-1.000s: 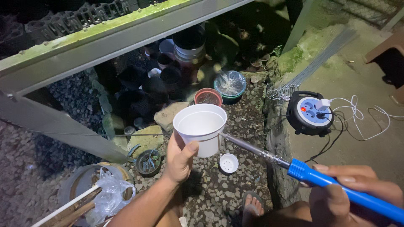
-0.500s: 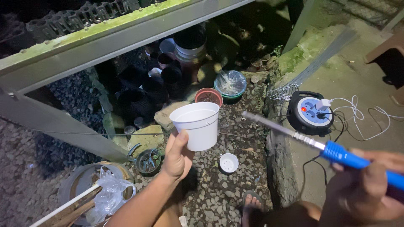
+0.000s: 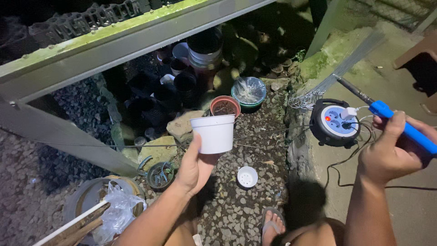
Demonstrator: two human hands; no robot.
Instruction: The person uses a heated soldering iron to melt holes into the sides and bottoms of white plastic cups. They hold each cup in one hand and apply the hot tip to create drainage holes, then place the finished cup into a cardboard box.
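Nearest the camera, a foot in a grey rubber sandal (image 3: 272,223) stands on the coarse grey gravel ground (image 3: 236,212). The left hand (image 3: 193,166) is closed about the base of a smooth white plastic pot (image 3: 214,133) of tapered round shape: thumb up its near side, palm under it, the pot upright and held clear above the gravel. A small white round plastic saucer with holes (image 3: 247,176) lies on the gravel just below and right of the pot. Left of the pot and lower, a crumpled clear plastic bag (image 3: 119,212) rests on a round rusted metal container (image 3: 84,200), beside a small dark pot holding green shoots (image 3: 159,175). The right hand (image 3: 391,152), well right of the pot, is clenched around the blue plastic handle of a soldering iron (image 3: 389,116), its thin metal shaft pointing up and left, apart from the pot. Between the pot and this hand, on the concrete ledge (image 3: 409,205), sits a round black cable reel with a white socket face (image 3: 337,122), a white plug inserted. Directly behind the pot stand a terracotta-coloured pot of soil (image 3: 224,106) and a teal bowl lined with clear film (image 3: 248,91); farther still, stacked dark plastic pots (image 3: 184,82) under a mossy grey metal beam (image 3: 136,34).
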